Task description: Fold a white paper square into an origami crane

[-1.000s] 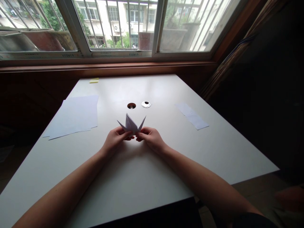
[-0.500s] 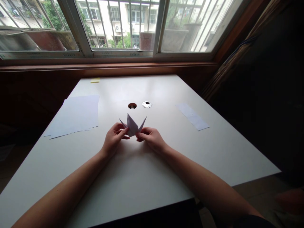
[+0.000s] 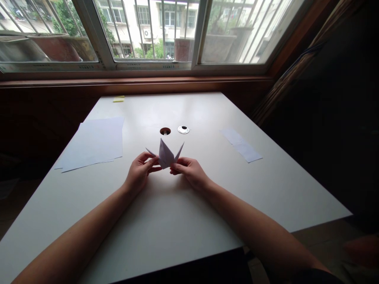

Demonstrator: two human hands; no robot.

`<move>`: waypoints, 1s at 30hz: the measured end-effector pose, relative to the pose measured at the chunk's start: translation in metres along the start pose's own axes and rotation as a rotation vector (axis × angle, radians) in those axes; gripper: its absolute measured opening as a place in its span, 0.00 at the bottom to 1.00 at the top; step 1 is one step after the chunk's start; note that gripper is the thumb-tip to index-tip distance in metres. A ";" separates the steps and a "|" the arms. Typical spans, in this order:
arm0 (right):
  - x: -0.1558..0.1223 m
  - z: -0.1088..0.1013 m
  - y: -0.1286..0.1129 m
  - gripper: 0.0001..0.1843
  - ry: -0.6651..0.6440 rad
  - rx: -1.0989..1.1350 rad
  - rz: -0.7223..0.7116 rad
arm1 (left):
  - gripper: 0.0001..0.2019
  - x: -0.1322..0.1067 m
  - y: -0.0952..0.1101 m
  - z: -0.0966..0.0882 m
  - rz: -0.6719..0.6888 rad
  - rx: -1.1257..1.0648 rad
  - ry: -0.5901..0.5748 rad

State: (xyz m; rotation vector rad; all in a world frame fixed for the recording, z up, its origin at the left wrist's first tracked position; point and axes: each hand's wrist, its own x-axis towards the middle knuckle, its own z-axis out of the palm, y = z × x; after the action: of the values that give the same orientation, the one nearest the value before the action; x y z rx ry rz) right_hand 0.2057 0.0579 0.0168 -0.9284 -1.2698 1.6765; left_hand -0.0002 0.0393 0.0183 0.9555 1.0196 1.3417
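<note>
A folded white paper crane (image 3: pixel 166 154) is held just above the white table (image 3: pixel 177 221), between my two hands. Its broad middle flap points up, and a thin spike slants outward on each side. My left hand (image 3: pixel 140 169) pinches the crane's lower left side, below the left spike. At the lower right, near the base of the right spike, my right hand (image 3: pixel 189 170) grips it between thumb and fingers. The far side of the crane and some fingertips are hidden.
Sheets of white paper (image 3: pixel 93 142) lie at the left, and narrow paper strips (image 3: pixel 241 146) at the right. Beyond the crane are a round table hole (image 3: pixel 165 131) and its metal cover (image 3: pixel 183 129). Yellow sticky notes (image 3: pixel 119 99) lie near the back edge, before the window.
The crane's left spike now leans lower and farther outward. The middle flap looks slightly wider and stands a little higher. Both hands keep hold of the crane, having shifted only slightly.
</note>
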 end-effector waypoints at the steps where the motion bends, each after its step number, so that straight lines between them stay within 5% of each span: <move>1: 0.000 0.000 0.000 0.19 -0.001 0.004 0.001 | 0.15 0.001 0.000 -0.001 -0.006 -0.007 -0.004; 24: 0.004 -0.002 0.004 0.20 0.034 0.079 0.010 | 0.10 0.001 -0.006 -0.004 0.125 -0.001 -0.059; 30: 0.004 -0.003 0.003 0.20 0.048 0.105 0.009 | 0.07 -0.006 -0.003 0.001 0.337 0.245 -0.121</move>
State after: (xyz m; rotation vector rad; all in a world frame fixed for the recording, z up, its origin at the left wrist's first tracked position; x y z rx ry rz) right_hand 0.2061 0.0618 0.0128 -0.9065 -1.1362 1.7014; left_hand 0.0023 0.0329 0.0157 1.4253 0.9732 1.4316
